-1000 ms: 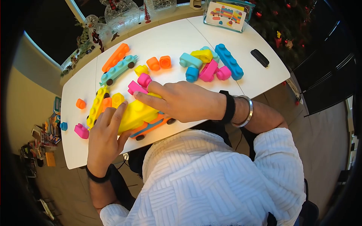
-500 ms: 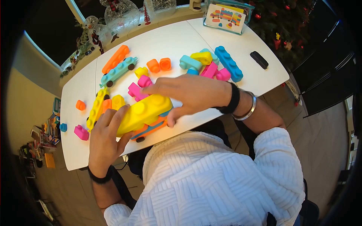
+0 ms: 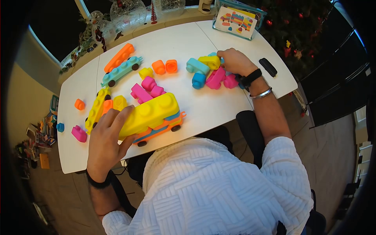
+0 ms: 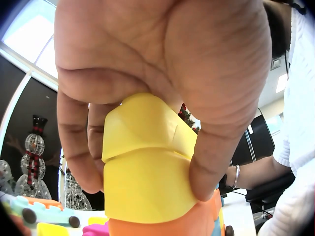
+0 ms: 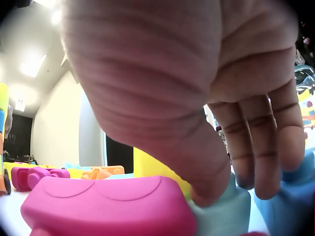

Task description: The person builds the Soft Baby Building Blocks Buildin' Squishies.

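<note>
My left hand [image 3: 105, 139] grips the end of a yellow block [image 3: 152, 109], thumb on one side and fingers on the other. That block sits on an orange-and-blue stack with black wheels [image 3: 160, 130] near the table's front edge. Over the pile at the right, my right hand [image 3: 237, 62] reaches down with fairly straight fingers. In the right wrist view, its thumb tip is right at a light-blue block [image 5: 224, 211], and its fingertips hang between that and a blue block [image 5: 290, 201]. A pink block [image 5: 108, 206] lies in front. In the head view the hand hides the long blue block.
Pink blocks [image 3: 143, 92] lie behind the yellow-topped stack. A yellow wheeled base [image 3: 96, 109], a light-blue one [image 3: 120, 72] and a long orange block [image 3: 119, 58] stand at the left. A picture card [image 3: 235, 20] leans at the back; a black case [image 3: 268, 67] lies at the right.
My right hand has left the yellow block and moved right to the pile of blocks. The left hand keeps its grip, and a pink block and the stack's right end are now uncovered.
</note>
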Action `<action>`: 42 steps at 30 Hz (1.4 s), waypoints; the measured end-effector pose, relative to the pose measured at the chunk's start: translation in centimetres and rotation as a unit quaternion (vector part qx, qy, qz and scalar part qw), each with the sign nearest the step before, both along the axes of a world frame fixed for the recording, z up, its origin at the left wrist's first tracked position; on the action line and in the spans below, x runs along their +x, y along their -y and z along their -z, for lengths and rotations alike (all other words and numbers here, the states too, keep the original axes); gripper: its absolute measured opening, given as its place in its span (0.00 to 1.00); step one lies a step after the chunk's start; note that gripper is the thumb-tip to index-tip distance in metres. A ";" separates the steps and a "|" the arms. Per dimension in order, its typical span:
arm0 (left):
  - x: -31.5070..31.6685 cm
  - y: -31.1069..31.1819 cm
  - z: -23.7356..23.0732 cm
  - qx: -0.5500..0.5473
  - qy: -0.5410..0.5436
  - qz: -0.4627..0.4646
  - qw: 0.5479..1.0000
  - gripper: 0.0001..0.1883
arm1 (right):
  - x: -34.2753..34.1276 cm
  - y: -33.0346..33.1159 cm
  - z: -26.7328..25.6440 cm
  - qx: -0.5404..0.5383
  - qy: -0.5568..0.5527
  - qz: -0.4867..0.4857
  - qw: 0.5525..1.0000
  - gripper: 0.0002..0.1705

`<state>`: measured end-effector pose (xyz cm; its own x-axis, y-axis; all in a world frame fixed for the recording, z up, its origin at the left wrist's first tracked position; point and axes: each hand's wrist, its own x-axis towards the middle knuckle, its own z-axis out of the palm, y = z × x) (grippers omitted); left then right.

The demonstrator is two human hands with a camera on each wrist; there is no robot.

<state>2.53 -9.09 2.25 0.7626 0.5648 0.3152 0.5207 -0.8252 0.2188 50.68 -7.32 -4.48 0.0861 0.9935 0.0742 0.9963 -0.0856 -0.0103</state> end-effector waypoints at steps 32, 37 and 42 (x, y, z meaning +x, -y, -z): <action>-0.9 -0.7 2.9 0.028 0.058 0.002 0.998 0.54 | -20.9 6.6 -10.5 0.117 -0.117 -0.411 0.896 0.25; -0.8 -1.0 3.0 0.060 0.090 0.044 0.993 0.49 | -20.4 6.5 -9.4 0.125 -0.141 -0.396 0.899 0.27; -0.8 -1.2 3.2 0.072 0.117 0.064 0.988 0.48 | -20.0 5.0 -7.8 0.175 -0.160 -0.423 0.875 0.30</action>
<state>1.74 -7.94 -0.95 0.7216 0.4040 0.5621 0.3580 -0.9128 0.1965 30.71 -12.30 3.34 -0.5969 0.6331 0.4929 0.6430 0.7449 -0.1780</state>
